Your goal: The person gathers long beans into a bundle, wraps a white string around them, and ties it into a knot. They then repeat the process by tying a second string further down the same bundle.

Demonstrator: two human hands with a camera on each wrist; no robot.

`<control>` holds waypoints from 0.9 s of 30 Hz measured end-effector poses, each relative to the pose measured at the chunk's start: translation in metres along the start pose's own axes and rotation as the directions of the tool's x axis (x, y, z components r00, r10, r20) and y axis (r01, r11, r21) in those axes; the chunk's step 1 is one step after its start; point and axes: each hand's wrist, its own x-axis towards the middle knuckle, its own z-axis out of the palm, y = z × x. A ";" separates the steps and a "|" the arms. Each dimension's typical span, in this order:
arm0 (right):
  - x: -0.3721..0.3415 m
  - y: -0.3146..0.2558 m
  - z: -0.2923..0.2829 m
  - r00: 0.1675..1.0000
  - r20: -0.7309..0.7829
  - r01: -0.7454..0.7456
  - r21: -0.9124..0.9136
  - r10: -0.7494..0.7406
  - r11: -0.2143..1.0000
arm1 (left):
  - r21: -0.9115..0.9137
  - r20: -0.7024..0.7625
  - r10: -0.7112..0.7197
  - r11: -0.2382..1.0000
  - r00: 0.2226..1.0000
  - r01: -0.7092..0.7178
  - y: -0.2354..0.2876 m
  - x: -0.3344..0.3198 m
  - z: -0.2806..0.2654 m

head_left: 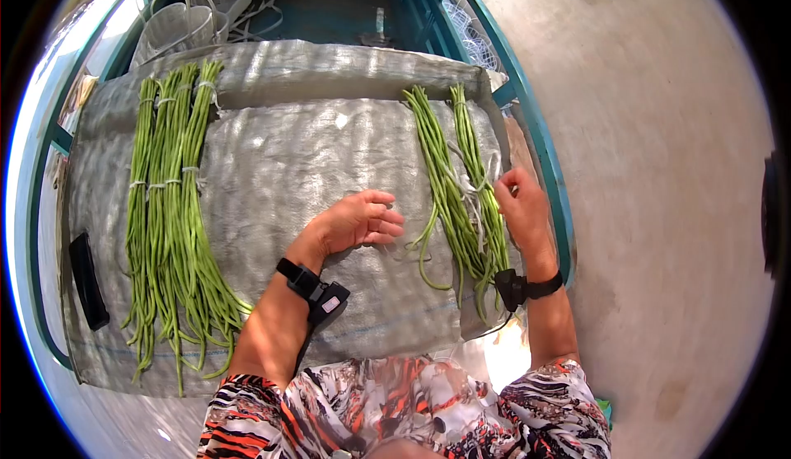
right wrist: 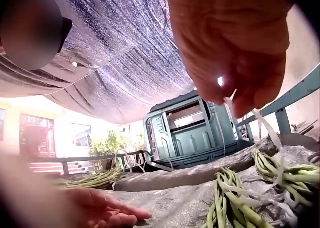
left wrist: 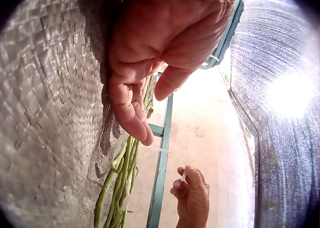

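Two bundles of long green beans (head_left: 441, 170) lie on the right part of a grey woven sheet (head_left: 288, 154), white strips (head_left: 471, 199) loosely over them. At their right side the right hand (head_left: 526, 212) pinches a white strip (right wrist: 267, 128) between thumb and fingers, which hangs toward the beans (right wrist: 232, 198) in the right wrist view. The left hand (head_left: 358, 222) is over the sheet, left of these bundles, its fingers loosely bent and apart. In the left wrist view a thin pale strand runs between the left fingertips and the right hand (left wrist: 192, 200); whether the left fingers touch it, I cannot tell.
Several tied bean bundles (head_left: 169, 187) lie at the left of the sheet, beside a black object (head_left: 88, 282). Behind are clear baskets (head_left: 175, 30) and loose strips in the blue-green cart bed. The cart's rail (head_left: 540, 146) runs along the right, with concrete floor (head_left: 659, 170) beyond.
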 end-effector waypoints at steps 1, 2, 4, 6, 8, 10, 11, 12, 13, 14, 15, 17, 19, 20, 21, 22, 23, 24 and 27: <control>-0.003 0.009 0.003 0.994 0.108 0.036 -0.124 -0.023 0.992 | 0.010 -0.012 -0.003 1.000 1.000 0.003 0.000 -0.001 0.001; -0.003 0.015 0.005 0.976 0.216 0.087 -0.242 -0.034 0.966 | 0.010 -0.009 -0.004 1.000 1.000 0.004 0.000 -0.001 0.003; 0.007 0.001 0.001 0.859 0.462 0.003 -0.433 0.220 0.901 | 0.010 -0.003 -0.003 1.000 1.000 0.003 0.002 -0.003 0.004; 0.025 0.001 0.004 0.821 0.472 -0.103 -0.431 0.322 0.896 | 0.005 -0.004 -0.012 1.000 1.000 0.012 0.001 -0.002 0.003; 0.063 0.039 0.024 0.987 0.160 0.026 -0.297 0.023 0.954 | -0.005 -0.004 -0.016 1.000 1.000 0.016 0.001 -0.001 0.004; 0.099 0.068 0.044 0.988 -0.072 0.114 -0.222 -0.133 0.968 | -0.010 -0.003 -0.019 1.000 1.000 0.019 0.002 -0.002 0.004; 0.115 0.075 0.051 0.982 -0.116 0.121 -0.198 -0.146 0.973 | -0.008 -0.006 -0.018 1.000 1.000 0.018 0.002 -0.003 0.005; 0.131 0.084 0.058 0.974 -0.161 0.128 -0.174 -0.157 0.976 | -0.006 -0.009 -0.016 1.000 1.000 0.016 0.002 -0.003 0.006; 0.149 0.102 0.069 0.992 -0.122 0.015 -0.070 -0.024 0.997 | -0.001 -0.010 -0.015 1.000 1.000 0.015 0.002 -0.003 0.006; 0.168 0.121 0.080 0.992 -0.067 -0.104 0.029 0.105 0.994 | 0.002 -0.018 -0.021 1.000 1.000 0.021 0.002 -0.002 0.006; 0.177 0.121 0.083 0.974 0.002 -0.224 0.122 0.226 0.967 | 0.000 -0.016 -0.023 1.000 1.000 0.023 0.003 -0.002 0.007; 0.187 0.123 0.088 0.950 0.092 -0.313 0.209 0.300 0.927 | -0.011 -0.012 -0.030 1.000 0.999 0.030 0.003 -0.002 0.006; 0.193 0.121 0.096 0.942 0.059 -0.336 0.190 0.331 0.922 | -0.002 -0.017 -0.039 0.999 0.999 0.039 0.003 -0.002 0.006; 0.194 0.121 0.100 0.956 0.004 -0.287 0.232 0.295 0.929 | -0.002 -0.014 -0.044 0.999 0.999 0.044 0.002 -0.001 0.005; 0.195 0.122 0.102 0.961 -0.014 -0.264 0.265 0.277 0.927 | -0.004 -0.012 -0.052 0.999 0.999 0.052 0.002 -0.002 0.004; 0.195 0.124 0.105 0.964 -0.031 -0.242 0.296 0.263 0.924 | -0.008 -0.016 -0.049 0.999 0.999 0.049 0.002 -0.002 0.005; 0.195 0.127 0.106 0.967 -0.051 -0.220 0.326 0.250 0.919 | -0.005 -0.016 -0.049 0.999 0.999 0.049 0.002 -0.002 0.004; 0.195 0.130 0.106 0.975 -0.061 -0.182 0.345 0.216 0.921 | -0.001 -0.015 -0.049 0.999 0.999 0.049 0.002 -0.002 0.004; 0.191 0.125 0.100 0.953 -0.021 -0.264 0.431 0.302 0.863 | -0.002 -0.017 -0.049 0.999 0.999 0.049 0.002 -0.002 0.005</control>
